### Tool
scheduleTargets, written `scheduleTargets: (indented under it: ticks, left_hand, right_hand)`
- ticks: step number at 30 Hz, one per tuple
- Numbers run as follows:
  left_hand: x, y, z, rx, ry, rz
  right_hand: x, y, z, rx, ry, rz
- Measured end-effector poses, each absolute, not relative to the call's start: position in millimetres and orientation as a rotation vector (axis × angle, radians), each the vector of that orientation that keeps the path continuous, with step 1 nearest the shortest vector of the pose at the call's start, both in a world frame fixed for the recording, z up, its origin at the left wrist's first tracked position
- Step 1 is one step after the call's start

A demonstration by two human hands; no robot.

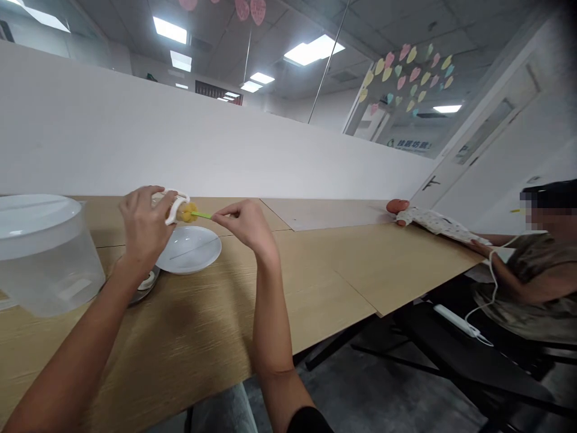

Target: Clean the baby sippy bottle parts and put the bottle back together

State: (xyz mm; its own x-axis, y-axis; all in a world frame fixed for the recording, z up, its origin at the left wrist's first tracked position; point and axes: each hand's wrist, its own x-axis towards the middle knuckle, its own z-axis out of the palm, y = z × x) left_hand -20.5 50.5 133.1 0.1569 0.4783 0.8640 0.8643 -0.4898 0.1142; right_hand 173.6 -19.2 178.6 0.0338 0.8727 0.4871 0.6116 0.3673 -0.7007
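Note:
My left hand point(146, 225) is wrapped round a bottle with white looped handles point(178, 204), held tilted with its mouth to the right. At that mouth sits the yellow sponge head point(187, 212) of a brush. My right hand point(246, 222) pinches the end of the brush's thin green handle point(202, 214) between thumb and fingertips. How far the sponge reaches into the bottle is hard to tell. Below both hands a white shallow bowl point(193, 255) rests on the table. Partly behind my left forearm lies a round dish point(146, 285) with a white ring-shaped piece in it.
A large translucent tub point(49, 258) stands on the wooden table point(315, 288) at the left. At the far right a seated person point(532, 270) holds a doll point(401, 210) in patterned cloth. A white power strip point(455, 320) lies on a black chair. A white partition point(225, 156) runs behind.

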Motion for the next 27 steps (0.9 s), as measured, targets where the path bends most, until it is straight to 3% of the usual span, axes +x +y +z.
scheduleTargets:
  ticks: [12, 18, 21, 27]
  left_hand:
    - [-39, 65, 133, -2.019, -1.446, -1.129]
    - [-48, 85, 107, -2.111, -1.294, -0.844]
    - [-43, 91, 101, -2.18, -1.241, -0.728]
    - [-34, 75, 121, -2.396, -1.747, -1.073]
  right_hand:
    - [198, -35, 182, -1.353, -1.673, 0.311]
    - [237, -31, 177, -1.791, -1.336, -0.033]
    - [241, 2, 159, -2.013, -1.382, -0.016]
    - [229, 70, 114, -2.283, -1.655, 0.203]
